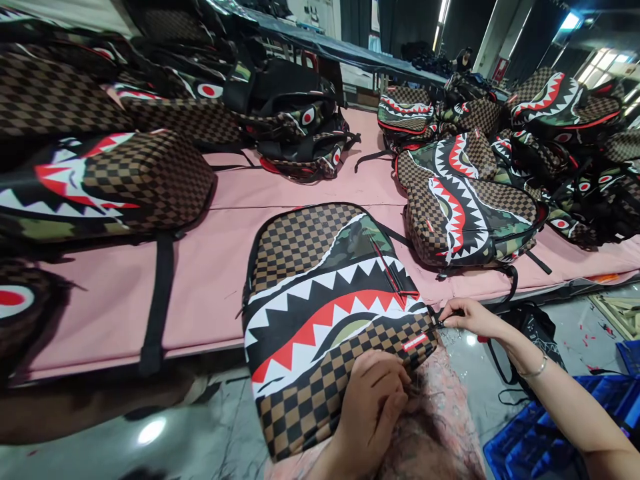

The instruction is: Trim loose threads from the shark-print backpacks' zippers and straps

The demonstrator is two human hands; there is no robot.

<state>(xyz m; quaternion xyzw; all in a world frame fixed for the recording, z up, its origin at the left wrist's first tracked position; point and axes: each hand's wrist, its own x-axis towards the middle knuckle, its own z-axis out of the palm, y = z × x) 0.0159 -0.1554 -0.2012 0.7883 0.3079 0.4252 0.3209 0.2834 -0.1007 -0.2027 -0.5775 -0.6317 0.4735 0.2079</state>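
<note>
A backpack [300, 267] with a brown-and-black checkered pattern, a camouflage patch and a red-and-white shark mouth lies front up, partly over the near edge of the pink table. My left hand [373, 403] is closed at its near edge, fingers curled against the checkered panel near a small red label [416, 342]. At the bag's right side, my right hand [470, 320] pinches a small black tab [438, 320]; whether it is a zipper pull or a strap end is unclear. A thin dark red-edged zipper line [387, 267] crosses the camouflage patch.
Similar backpacks lie on the pink table [200, 300], one at left [145, 180] and a pile at right [470, 213]. A black strap [158, 300] hangs toward the table edge. Blue material [560, 427] and a black bag [533, 333] lie on the floor. A person [464, 60] is far back.
</note>
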